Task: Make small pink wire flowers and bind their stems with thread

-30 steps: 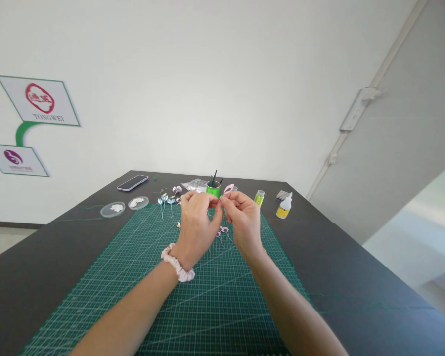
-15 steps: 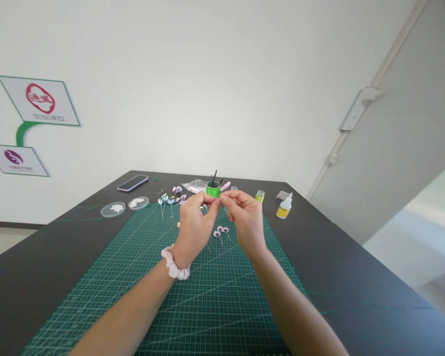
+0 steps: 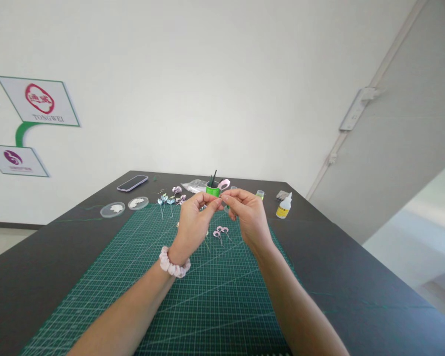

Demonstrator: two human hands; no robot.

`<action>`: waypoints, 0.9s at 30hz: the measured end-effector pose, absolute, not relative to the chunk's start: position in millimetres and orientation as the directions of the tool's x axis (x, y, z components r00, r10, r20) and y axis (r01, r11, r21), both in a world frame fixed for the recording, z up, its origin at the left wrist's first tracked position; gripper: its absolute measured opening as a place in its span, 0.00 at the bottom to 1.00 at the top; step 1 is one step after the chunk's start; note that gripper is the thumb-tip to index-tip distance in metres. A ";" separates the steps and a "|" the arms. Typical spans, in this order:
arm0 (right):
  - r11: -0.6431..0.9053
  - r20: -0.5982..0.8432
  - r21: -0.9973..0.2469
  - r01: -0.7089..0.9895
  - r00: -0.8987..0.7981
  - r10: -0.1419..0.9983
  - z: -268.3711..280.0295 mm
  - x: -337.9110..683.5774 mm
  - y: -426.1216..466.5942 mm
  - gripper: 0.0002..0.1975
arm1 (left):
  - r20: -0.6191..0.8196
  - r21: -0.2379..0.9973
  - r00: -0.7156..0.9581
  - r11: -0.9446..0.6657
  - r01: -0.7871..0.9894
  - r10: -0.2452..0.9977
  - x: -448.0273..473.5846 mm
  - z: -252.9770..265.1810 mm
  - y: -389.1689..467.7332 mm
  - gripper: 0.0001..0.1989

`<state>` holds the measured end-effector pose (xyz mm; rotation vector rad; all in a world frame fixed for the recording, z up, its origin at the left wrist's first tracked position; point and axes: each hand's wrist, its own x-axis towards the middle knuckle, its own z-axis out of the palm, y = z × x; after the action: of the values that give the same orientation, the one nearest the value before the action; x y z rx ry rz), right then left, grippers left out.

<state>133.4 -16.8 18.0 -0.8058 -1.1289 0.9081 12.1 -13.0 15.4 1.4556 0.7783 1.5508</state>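
Note:
A pink looped petal [image 3: 224, 184] stands just above my fingertips, its thin stem hidden between them. My left hand [image 3: 197, 216] pinches at the base of it with thumb and forefinger, and a pale scrunchie [image 3: 174, 263] circles that wrist. Close against it, my right hand [image 3: 247, 213] grips the same base in a pinch. Below the hands, several pink petals on wire stems [image 3: 221, 231] lie on the green cutting mat [image 3: 203, 301]. To the left are pale blue petals on wires [image 3: 165, 200] and a purple flower [image 3: 177, 190].
Behind my hands stand a green pot [image 3: 212, 190] with dark tools and a clear plastic bag [image 3: 195, 186]. Two shallow dishes [image 3: 112, 209] with white pieces and a phone [image 3: 132, 183] lie left. A glue bottle [image 3: 284, 206] and small jar [image 3: 260, 195] stand right.
The pink petal has turned to show its looped face, where before it was seen narrow and slanted. My right hand has shifted slightly to the right; both hands keep pinching.

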 end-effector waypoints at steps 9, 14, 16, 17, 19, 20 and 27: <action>0.403 0.382 -0.897 -0.179 0.143 0.913 16.5 137.4 -14.6 0.07 | 0.431 0.886 0.069 -0.407 -0.220 0.900 12.8 14.1 -11.6 0.06; 0.395 0.372 -0.902 -0.176 0.152 0.916 17.9 138.0 -15.4 0.07 | 0.405 0.895 0.098 -0.372 -0.246 0.909 13.7 15.0 -12.6 0.06; 0.393 0.370 -0.902 -0.177 0.152 0.917 18.6 138.2 -15.5 0.08 | 0.396 0.896 0.109 -0.358 -0.262 0.912 13.9 15.6 -13.1 0.06; 0.393 0.369 -0.902 -0.179 0.151 0.917 18.8 138.3 -15.3 0.08 | 0.392 0.897 0.112 -0.353 -0.268 0.913 13.9 15.8 -13.4 0.06; 0.393 0.370 -0.902 -0.180 0.149 0.917 18.9 138.6 -14.9 0.08 | 0.385 0.898 0.113 -0.343 -0.275 0.916 13.9 15.8 -13.5 0.06; 0.394 0.371 -0.902 -0.178 0.148 0.917 18.7 138.7 -14.6 0.08 | 0.382 0.898 0.114 -0.340 -0.279 0.917 14.0 15.6 -13.4 0.06; 0.401 0.379 -0.901 -0.163 0.149 0.913 18.3 138.8 -13.4 0.08 | 0.371 0.897 0.124 -0.321 -0.304 0.920 15.1 13.2 -11.4 0.06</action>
<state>138.8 -13.4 18.3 -0.8296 -1.1540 0.9169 15.1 -11.4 13.2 1.3216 0.6762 1.4431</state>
